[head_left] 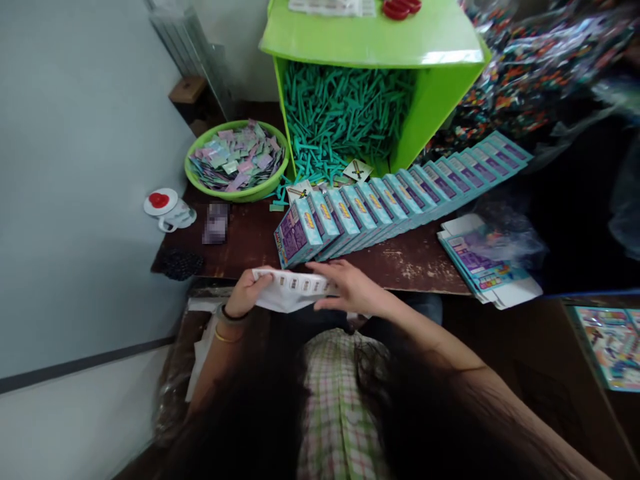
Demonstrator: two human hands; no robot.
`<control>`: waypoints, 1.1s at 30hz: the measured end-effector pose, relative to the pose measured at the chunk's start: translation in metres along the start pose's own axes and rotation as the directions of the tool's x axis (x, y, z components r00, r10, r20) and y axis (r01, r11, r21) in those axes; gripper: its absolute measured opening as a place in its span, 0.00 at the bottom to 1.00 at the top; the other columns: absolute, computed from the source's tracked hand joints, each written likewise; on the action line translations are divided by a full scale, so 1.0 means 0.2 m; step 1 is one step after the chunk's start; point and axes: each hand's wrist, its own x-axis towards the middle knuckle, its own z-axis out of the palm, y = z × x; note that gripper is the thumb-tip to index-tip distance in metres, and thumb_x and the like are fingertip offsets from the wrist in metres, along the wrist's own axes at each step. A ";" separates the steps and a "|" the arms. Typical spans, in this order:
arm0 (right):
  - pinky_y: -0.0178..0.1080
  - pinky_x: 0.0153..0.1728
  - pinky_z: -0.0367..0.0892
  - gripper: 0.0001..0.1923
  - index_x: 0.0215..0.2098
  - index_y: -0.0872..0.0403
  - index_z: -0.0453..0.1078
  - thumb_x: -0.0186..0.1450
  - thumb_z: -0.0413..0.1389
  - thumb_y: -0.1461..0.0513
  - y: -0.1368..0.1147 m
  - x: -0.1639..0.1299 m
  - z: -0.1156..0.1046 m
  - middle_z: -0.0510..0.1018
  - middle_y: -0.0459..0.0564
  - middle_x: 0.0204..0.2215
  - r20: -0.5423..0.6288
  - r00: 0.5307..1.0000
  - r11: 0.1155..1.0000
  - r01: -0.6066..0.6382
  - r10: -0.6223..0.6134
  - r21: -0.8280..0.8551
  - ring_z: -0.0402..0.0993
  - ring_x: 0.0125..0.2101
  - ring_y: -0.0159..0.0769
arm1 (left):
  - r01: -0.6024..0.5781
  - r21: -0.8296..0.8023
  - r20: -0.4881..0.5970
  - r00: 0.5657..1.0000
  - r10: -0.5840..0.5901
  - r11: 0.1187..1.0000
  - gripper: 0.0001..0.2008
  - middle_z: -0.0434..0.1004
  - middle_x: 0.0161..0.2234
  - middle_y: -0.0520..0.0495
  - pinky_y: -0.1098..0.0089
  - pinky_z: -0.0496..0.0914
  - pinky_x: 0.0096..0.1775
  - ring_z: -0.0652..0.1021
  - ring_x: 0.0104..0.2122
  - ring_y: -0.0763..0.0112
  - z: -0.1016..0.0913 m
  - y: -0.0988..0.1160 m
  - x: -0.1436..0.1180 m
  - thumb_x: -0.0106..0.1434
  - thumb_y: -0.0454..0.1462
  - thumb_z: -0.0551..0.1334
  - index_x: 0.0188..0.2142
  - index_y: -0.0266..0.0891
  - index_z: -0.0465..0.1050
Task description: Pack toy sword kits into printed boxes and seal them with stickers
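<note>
A white sheet of stickers (290, 293) with a row of small brown printed marks is held above my lap, just off the table's front edge. My left hand (245, 293) pinches its left end, thumb on top. Over the right end is my right hand (355, 287), fingers stretched out and thumb apart; its contact with the sheet is partly hidden. Just beyond both hands, a long slanting row of blue and purple printed boxes (303, 233) leans across the dark red table (245, 247).
Behind the row, a lime green bin (425, 113) holds many teal plastic pieces (345, 120). A green basin (200, 187) full of small packets and a lidded white mug (175, 212) are at left. Flattened boxes (485, 267) lie at right, below bags of coloured parts (540, 60).
</note>
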 end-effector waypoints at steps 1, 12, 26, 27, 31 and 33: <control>0.47 0.52 0.72 0.29 0.61 0.53 0.73 0.67 0.62 0.48 0.03 -0.03 0.00 0.82 0.58 0.52 -0.047 0.995 0.994 -0.084 0.087 0.065 0.80 0.48 0.47 | -0.003 0.008 -0.095 0.995 0.004 1.000 0.25 0.85 0.30 0.42 0.67 0.75 0.30 0.82 0.28 0.60 0.02 0.00 0.01 0.52 0.59 0.73 0.31 0.37 0.83; 0.32 0.23 0.59 0.24 0.27 0.54 0.74 0.59 0.63 0.42 0.20 -0.25 -0.05 0.72 0.43 0.21 -0.282 0.805 0.780 -0.317 0.522 0.539 0.64 0.23 0.30 | 0.014 0.136 -0.297 0.954 0.027 0.991 0.36 0.83 0.31 0.42 0.62 0.76 0.36 0.82 0.35 0.55 0.19 -0.02 0.04 0.52 0.68 0.65 0.36 0.36 0.79; 0.52 0.57 0.67 0.13 0.48 0.49 0.79 0.72 0.58 0.53 0.20 -0.29 -0.11 0.84 0.54 0.47 -0.470 0.882 0.968 -0.125 0.009 -0.217 0.77 0.50 0.47 | -0.310 0.612 0.175 0.950 0.258 0.728 0.09 0.83 0.29 0.49 0.70 0.70 0.35 0.78 0.30 0.68 0.48 0.20 0.06 0.63 0.40 0.67 0.28 0.39 0.79; 0.54 0.60 0.64 0.11 0.46 0.48 0.79 0.73 0.58 0.54 0.20 -0.28 -0.12 0.85 0.52 0.46 -0.426 0.903 0.951 -0.086 -0.051 -0.296 0.77 0.51 0.47 | -0.307 0.590 0.185 0.952 0.245 0.746 0.09 0.83 0.28 0.49 0.71 0.69 0.33 0.78 0.29 0.69 0.48 0.19 0.07 0.63 0.40 0.68 0.28 0.38 0.80; 0.55 0.64 0.58 0.10 0.46 0.47 0.79 0.74 0.56 0.56 0.20 -0.26 -0.13 0.86 0.49 0.44 -0.316 0.940 0.928 -0.001 -0.126 -0.373 0.79 0.48 0.44 | -0.297 0.529 0.201 0.954 0.223 0.795 0.10 0.82 0.27 0.50 0.73 0.67 0.30 0.77 0.27 0.71 0.47 0.18 0.09 0.63 0.40 0.67 0.28 0.38 0.80; 0.55 0.63 0.59 0.11 0.49 0.48 0.77 0.74 0.56 0.55 0.21 -0.26 -0.12 0.86 0.51 0.44 -0.315 0.942 0.936 0.000 -0.118 -0.351 0.79 0.47 0.44 | -0.315 0.520 0.181 0.949 0.258 0.794 0.09 0.83 0.27 0.50 0.72 0.68 0.31 0.77 0.28 0.71 0.46 0.18 0.08 0.63 0.40 0.68 0.28 0.38 0.80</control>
